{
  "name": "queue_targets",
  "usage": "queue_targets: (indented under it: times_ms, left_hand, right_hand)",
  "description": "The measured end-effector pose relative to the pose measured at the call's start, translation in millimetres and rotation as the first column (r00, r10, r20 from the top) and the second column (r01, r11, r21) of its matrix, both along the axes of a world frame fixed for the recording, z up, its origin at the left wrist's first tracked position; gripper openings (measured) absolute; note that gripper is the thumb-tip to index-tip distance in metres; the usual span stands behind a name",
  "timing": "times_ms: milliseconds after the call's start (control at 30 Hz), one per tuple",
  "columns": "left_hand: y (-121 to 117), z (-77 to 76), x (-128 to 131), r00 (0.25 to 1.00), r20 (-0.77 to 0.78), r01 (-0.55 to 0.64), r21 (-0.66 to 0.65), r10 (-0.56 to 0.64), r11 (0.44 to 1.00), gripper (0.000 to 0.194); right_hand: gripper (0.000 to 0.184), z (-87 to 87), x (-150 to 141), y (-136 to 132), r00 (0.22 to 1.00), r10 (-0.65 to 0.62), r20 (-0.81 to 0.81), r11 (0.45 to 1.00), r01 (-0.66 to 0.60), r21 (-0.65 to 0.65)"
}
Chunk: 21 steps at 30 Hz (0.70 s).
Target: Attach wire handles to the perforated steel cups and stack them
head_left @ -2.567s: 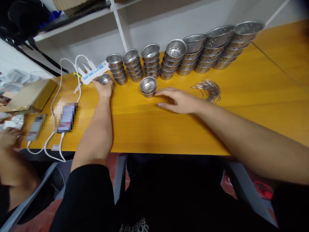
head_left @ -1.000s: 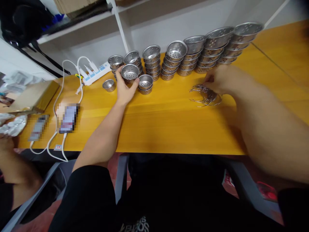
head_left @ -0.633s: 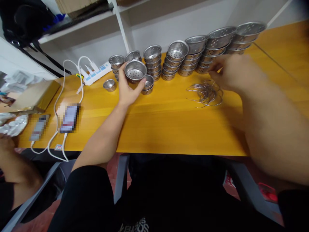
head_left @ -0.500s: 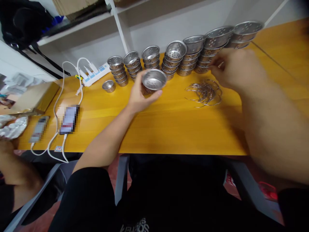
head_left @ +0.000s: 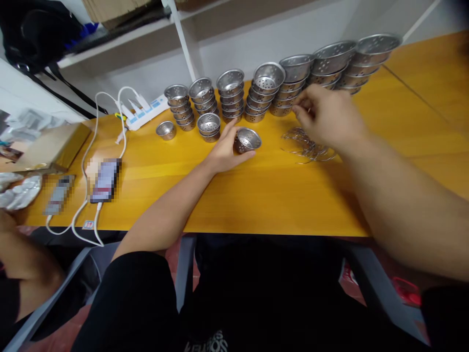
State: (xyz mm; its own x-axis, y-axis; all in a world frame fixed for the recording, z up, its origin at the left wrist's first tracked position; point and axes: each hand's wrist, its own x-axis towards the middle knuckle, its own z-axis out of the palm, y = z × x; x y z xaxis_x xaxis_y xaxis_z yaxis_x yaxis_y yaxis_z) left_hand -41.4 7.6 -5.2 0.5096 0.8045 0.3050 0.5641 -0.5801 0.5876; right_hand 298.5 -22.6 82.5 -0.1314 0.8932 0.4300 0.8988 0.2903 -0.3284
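My left hand (head_left: 225, 152) is curled around a small perforated metal cup (head_left: 248, 140), thumb along its near side and fingers behind. The cup's open mouth faces up and tips slightly toward me. Just left of that hand stands a short stack of similar cups (head_left: 208, 124). My right hand (head_left: 330, 115) hovers at the far edge of a tangled pile of thin bent wires (head_left: 308, 146). Its thumb and fingertips are pinched together; whatever lies between them is too small to make out.
Several stacks of perforated cups (head_left: 231, 93) line the back of the yellow table (head_left: 271, 200), larger toward the right. A single small cup (head_left: 166, 130) sits at left. Further left are a power strip (head_left: 146, 113), white cables and two phones (head_left: 105, 181). Another person's arm (head_left: 27, 259) shows at far left.
My left hand has shifted right and slightly nearer with the cup, and the short stack beside it now shows. My right hand has moved left and down, toward the wires.
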Motion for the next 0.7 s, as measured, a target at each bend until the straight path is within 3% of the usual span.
queue_targets:
  times_ms: [300,433,533,600,700]
  left_hand:
    - [-11.3,16.6,2.7,0.969,-0.011,-0.248,-0.063,0.248,0.967,0.1]
    - [3.1,0.1,-5.5,0.966,0.081,-0.25,0.024,0.247,0.968,0.088]
    - [27.0,-20.5,-12.8,0.948,0.223,-0.256,0.116,0.226,0.96,0.097]
    - [40.7,-29.5,-15.3,0.944,0.28,-0.225,0.158,0.174,0.961,0.106]
    - [46.6,-30.0,-13.1,0.962,0.263,-0.127,0.185,0.076,0.974,0.11]
  right_hand:
    - [0.025,-6.5,0.0,4.7,0.998,0.041,-0.045,0.999,-0.039,0.036]
    - [0.034,-0.8,-8.6,-1.9,0.995,0.056,-0.081,0.998,-0.057,-0.011]
    - [0.038,8.6,-15.0,-10.4,0.996,0.06,-0.061,0.996,-0.064,-0.069]
    - [0.032,13.0,-18.5,-14.7,0.992,0.078,-0.102,0.992,-0.087,-0.088]
    - [0.016,11.1,-22.8,-16.6,0.961,0.131,-0.242,0.984,-0.155,-0.083]
